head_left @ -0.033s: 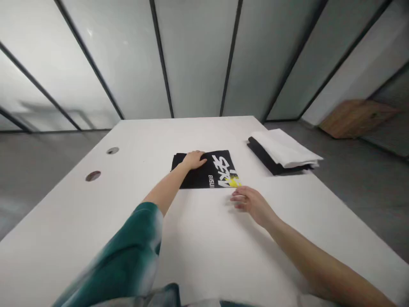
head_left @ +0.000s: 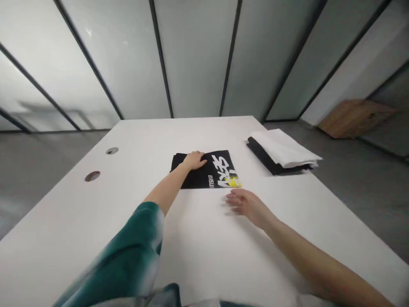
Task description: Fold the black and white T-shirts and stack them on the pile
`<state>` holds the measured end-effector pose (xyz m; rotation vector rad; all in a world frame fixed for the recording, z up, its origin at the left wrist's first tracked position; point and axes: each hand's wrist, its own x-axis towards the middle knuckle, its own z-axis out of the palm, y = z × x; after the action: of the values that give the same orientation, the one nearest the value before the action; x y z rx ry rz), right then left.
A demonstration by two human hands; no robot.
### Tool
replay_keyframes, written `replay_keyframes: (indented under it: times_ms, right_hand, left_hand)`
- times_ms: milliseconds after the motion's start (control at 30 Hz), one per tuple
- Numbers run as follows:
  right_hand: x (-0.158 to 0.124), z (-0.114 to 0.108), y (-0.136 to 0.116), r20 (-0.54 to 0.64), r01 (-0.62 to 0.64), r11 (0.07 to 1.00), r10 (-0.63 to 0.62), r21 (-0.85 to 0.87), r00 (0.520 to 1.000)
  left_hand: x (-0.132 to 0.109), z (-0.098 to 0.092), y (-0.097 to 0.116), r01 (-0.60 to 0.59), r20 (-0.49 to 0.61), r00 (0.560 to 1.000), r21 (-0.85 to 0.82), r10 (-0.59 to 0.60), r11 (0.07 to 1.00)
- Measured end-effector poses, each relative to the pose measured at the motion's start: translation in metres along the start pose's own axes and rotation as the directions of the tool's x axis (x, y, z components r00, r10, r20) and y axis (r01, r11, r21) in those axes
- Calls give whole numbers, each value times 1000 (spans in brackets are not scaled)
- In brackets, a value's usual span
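A folded black garment [head_left: 217, 170] with white and yellow print lies in the middle of the white table [head_left: 204, 238]. My left hand [head_left: 193, 160] rests flat on its far left part, fingers spread over the cloth. Just in front of the garment's near right corner hovers my right hand [head_left: 245, 203], fingers stretched out and holding nothing, a short gap from the cloth.
A stack of folded clothes [head_left: 283, 151], white on top of black, sits at the table's right edge. Two round cable holes [head_left: 92, 175] are in the tabletop at the left. Glass wall panels stand behind the table; a wooden box [head_left: 354, 117] lies on the floor, far right.
My right hand has slid slightly left, staying just in front of the garment's near edge. My left hand stays on the cloth.
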<state>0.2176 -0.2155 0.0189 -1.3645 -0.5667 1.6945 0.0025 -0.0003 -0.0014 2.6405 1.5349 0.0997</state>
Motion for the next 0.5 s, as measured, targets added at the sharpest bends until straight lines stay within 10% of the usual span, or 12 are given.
replay_keyframes:
  times_ms: [233, 500]
  right_hand:
    - [33, 27, 1, 28, 9, 957, -18, 291, 999]
    - [119, 35, -43, -16, 318, 939, -319, 129, 948]
  left_hand:
    - [-4, -2, 5, 159, -30, 987, 39, -158, 987]
    - [-22, -29, -21, 445, 176, 888, -98, -425, 890]
